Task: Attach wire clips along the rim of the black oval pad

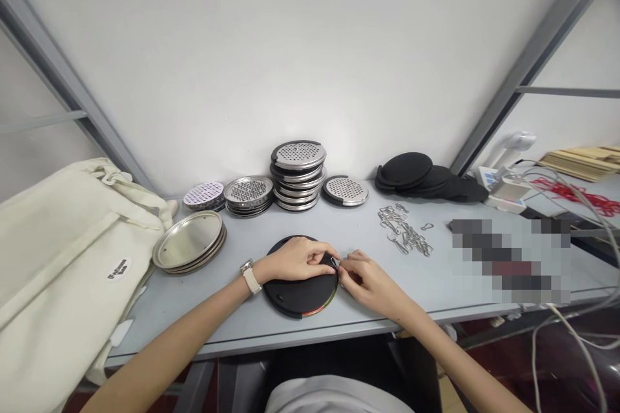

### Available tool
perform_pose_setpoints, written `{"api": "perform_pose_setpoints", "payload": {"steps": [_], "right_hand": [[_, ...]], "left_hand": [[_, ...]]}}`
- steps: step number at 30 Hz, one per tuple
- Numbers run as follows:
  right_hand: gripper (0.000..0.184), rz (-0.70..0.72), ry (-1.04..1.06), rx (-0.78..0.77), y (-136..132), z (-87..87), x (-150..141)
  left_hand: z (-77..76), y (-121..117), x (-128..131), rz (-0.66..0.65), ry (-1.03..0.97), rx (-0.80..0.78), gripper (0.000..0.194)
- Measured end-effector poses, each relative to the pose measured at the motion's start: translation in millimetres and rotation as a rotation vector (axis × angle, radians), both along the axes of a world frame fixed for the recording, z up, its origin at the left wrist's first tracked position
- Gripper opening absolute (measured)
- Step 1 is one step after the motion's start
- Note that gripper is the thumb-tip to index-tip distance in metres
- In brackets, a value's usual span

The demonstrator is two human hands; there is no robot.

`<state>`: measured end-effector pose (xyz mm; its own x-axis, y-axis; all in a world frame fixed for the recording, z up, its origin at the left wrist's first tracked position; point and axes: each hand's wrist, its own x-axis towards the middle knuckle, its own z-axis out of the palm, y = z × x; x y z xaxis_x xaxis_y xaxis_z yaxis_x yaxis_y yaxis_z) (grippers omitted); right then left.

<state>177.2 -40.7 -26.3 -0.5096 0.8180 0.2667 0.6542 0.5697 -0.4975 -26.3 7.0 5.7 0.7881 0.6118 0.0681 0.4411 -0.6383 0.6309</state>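
A round black disc (295, 300) lies on the table before me, with a thin yellow, green and red line along its right edge. My left hand (300, 259) rests over its upper part, thumb and fingers closed on a short black tab (329, 259) at the disc's right side. My right hand (365, 281) meets it there, fingers pinched at a small metal clip (334, 263) by the tab. The fingers cover most of the clip, so whether it passes through the tab cannot be seen.
Behind stand stacks of round metal graters (299, 155); plain metal discs (191, 242) are stacked left. Loose metal clips (407, 235) and black discs (407, 170) lie right. A cream bag (62, 271) borders the left. A pixelated patch hides something at right, near cables (598, 219).
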Motion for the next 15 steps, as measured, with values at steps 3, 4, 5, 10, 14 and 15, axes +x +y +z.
{"api": "perform_pose_setpoints", "payload": {"steps": [3,4,5,10,14,15], "right_hand": [[0.034,-0.008,0.006,0.018,0.2,-0.3,-0.1],[0.034,-0.012,0.006,0.022,0.2,-0.5,-0.1],[0.034,-0.014,0.006,0.023,0.2,-0.7,-0.1],[0.034,-0.03,0.009,0.014,0.0,-1.9,-0.2],[0.034,-0.038,0.009,0.005,-0.3,-3.1,-0.1],[0.033,-0.042,0.009,0.004,-0.3,-3.3,0.0]], "left_hand": [[-1.5,0.9,-0.2,-0.005,-0.007,0.004,0.028],[-2.1,1.2,-0.4,-0.006,-0.01,0.005,0.028],[-2.6,1.6,-0.5,-0.008,-0.01,0.006,0.028],[-3.4,2.3,-0.9,-0.012,-0.009,0.019,0.028],[-2.0,1.6,-0.7,-0.009,-0.011,0.013,0.027],[-1.7,1.5,-0.6,-0.008,-0.011,0.009,0.027]]}}
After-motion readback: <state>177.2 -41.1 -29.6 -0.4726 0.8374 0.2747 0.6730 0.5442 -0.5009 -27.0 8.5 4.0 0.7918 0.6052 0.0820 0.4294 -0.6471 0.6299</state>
